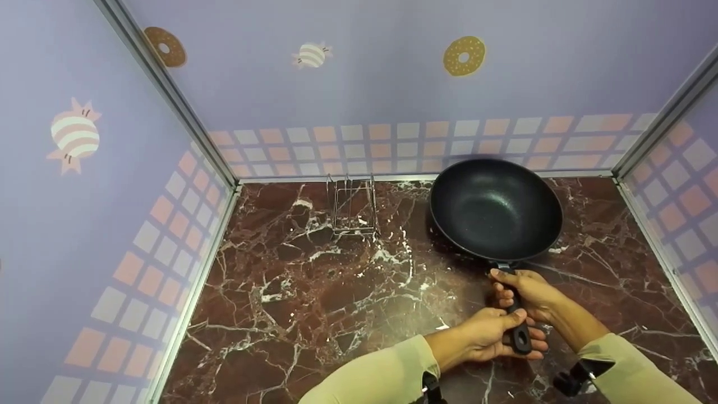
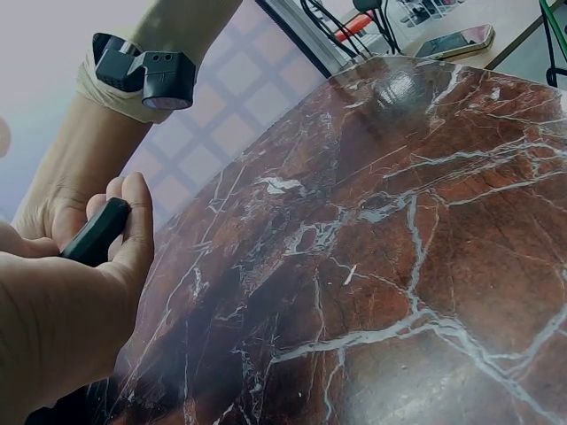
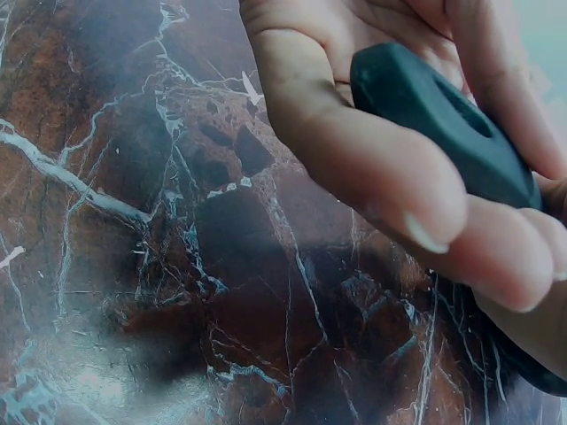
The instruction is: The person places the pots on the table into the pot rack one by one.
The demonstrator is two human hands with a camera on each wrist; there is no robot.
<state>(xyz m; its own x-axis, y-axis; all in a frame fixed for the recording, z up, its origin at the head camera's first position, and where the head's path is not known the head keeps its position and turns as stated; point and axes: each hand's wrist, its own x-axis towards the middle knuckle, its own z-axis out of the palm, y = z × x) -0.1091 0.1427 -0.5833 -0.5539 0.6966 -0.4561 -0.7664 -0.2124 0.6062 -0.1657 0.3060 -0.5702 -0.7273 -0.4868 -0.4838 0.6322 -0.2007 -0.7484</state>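
Observation:
A black wok (image 1: 496,210) with a dark, smooth interior is at the back right, its long handle (image 1: 522,340) toward me. My right hand (image 1: 533,294) grips that handle close to the bowl, thumb along the top. Nearer the handle's end, my left hand (image 1: 488,335) holds it between the thumb above and fingers beneath. In the left wrist view, the handle's tip (image 2: 99,232) pokes out between the fingers, above the tabletop. The right wrist view shows the handle's end with its slot (image 3: 461,106) and fingers curled around it. Whether the bowl touches the tabletop, I cannot tell.
A wire rack (image 1: 354,210) stands at the back, left of the wok. The reddish-brown marbled tabletop (image 1: 314,314) is bounded by patterned walls (image 1: 359,73) at the back and sides. Cables and a phone (image 2: 456,42) lie beyond its edge.

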